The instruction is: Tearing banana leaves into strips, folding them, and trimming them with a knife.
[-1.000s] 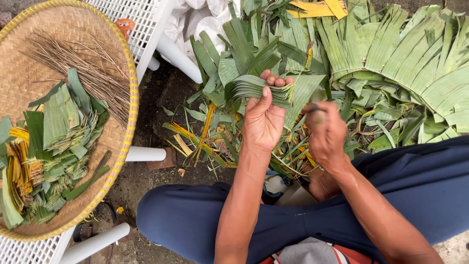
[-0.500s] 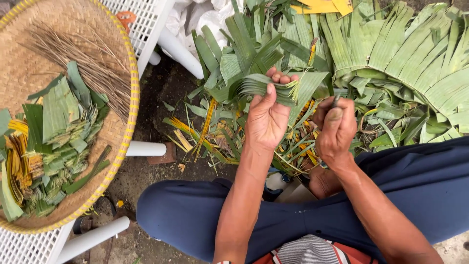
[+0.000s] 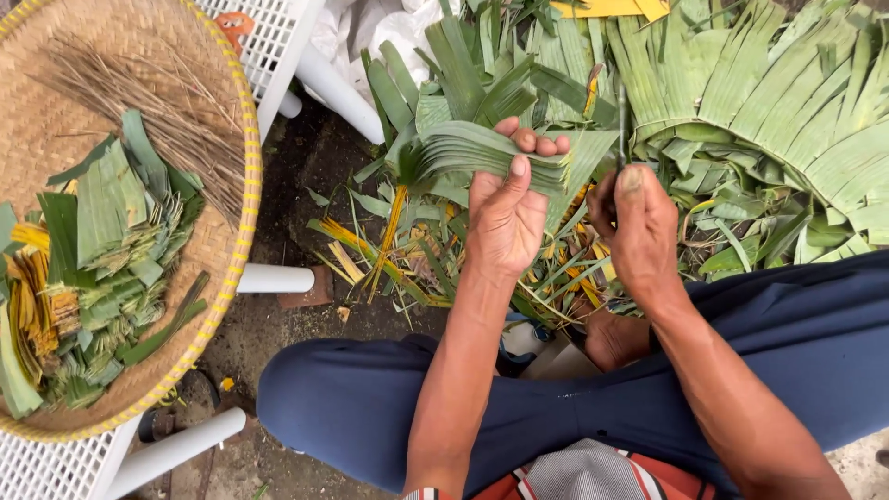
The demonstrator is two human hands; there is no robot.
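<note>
Now my left hand point(image 3: 505, 218) grips a fan of ribbed green leaf strips point(image 3: 482, 153), thumb pressed on top, just above my knees. My right hand point(image 3: 639, 222) pinches a thin dark tool point(image 3: 621, 120) upright beside it. Split fronds point(image 3: 787, 93) heap ahead; a round woven tray point(image 3: 46, 139) holds folded leaves point(image 3: 102, 241) and dry sticks point(image 3: 148, 102).

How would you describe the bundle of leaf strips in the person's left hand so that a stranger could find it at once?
Start from the big heap of green leaves on the ground ahead of the knees. At its near left edge, the left hand grips a stacked bundle of leaf strips. Unlike the loose leaves around it, its strips lie aligned, curving leftward.
</note>
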